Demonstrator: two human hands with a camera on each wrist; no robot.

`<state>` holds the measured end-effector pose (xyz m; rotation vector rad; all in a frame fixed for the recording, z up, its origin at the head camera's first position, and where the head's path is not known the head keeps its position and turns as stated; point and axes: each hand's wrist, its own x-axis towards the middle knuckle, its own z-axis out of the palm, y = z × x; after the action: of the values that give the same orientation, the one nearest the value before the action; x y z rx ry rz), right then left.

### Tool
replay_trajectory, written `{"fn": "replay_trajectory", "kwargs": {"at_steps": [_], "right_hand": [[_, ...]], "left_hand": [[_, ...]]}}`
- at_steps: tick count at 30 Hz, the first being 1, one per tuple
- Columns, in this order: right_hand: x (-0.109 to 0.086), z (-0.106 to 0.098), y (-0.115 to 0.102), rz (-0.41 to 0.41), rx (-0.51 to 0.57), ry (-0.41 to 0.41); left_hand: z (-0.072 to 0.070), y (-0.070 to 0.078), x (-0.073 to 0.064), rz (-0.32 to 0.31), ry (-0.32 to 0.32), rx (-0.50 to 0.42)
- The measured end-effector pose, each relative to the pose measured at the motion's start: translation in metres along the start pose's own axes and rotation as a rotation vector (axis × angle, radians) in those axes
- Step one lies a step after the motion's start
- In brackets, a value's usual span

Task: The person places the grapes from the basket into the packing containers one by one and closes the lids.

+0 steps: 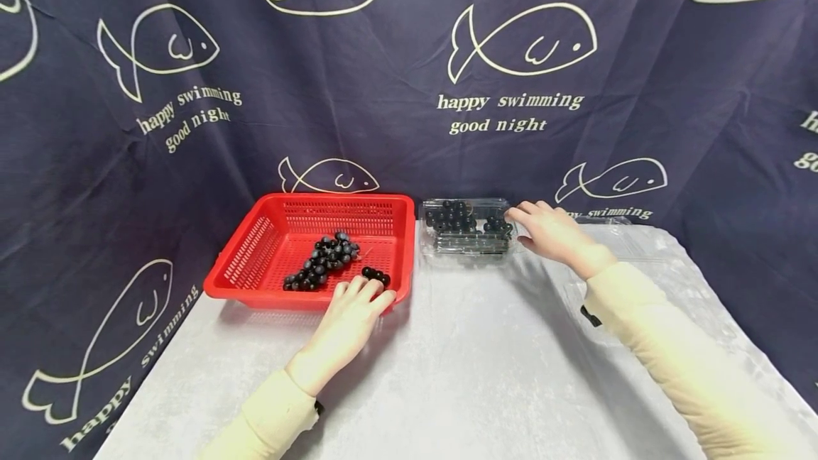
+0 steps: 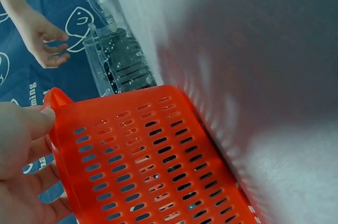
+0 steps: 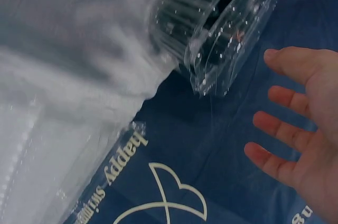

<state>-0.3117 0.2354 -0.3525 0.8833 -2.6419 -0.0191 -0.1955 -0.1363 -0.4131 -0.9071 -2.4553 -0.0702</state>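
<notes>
My left hand point(image 1: 353, 311) is at the near right corner of a red plastic basket point(image 1: 246, 261), its fingers reaching over the rim. In the left wrist view the thumb point(image 2: 39, 121) lies at the basket's rim and the other fingers are loosely bent, holding nothing visible. Just beyond those fingertips, inside the basket, sits a small cluster of black grapes point(image 1: 375, 275); a larger bunch point(image 1: 322, 261) lies left of it. My right hand point(image 1: 552, 233), fingers apart and relaxed, hovers beside the right end of a clear plastic box point(image 1: 469, 243) with dark grapes point(image 1: 454, 216) in it.
More clear plastic containers point(image 1: 613, 233) stand at the back right of the white-covered table point(image 1: 473, 375), partly behind the right arm. Another clear piece point(image 1: 581, 304) shows beside the right sleeve. A dark blue fish-print curtain point(image 1: 396, 91) hangs close behind.
</notes>
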Motion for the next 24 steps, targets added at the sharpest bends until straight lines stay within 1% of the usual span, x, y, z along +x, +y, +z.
{"fn": "replay_trajectory", "kwargs": {"at_steps": [4, 7, 15, 20, 24], "right_hand": [[-0.006, -0.008, 0.007, 0.031, -0.017, -0.017], [-0.01, -0.014, 0.012, 0.043, -0.024, -0.018], [-0.023, -0.03, 0.027, 0.073, -0.026, 0.019], [-0.032, -0.039, 0.036, 0.101, -0.038, 0.012], [-0.041, -0.045, 0.042, 0.142, -0.035, 0.003]], "left_hand": [[-0.002, 0.0, 0.001, 0.0, -0.029, 0.003], [-0.003, 0.0, 0.001, 0.003, -0.038, -0.001], [-0.003, -0.002, 0.003, 0.026, -0.039, -0.003], [-0.004, -0.002, 0.003, 0.031, -0.034, -0.02], [-0.005, -0.003, 0.004, 0.028, -0.039, -0.032]]}}
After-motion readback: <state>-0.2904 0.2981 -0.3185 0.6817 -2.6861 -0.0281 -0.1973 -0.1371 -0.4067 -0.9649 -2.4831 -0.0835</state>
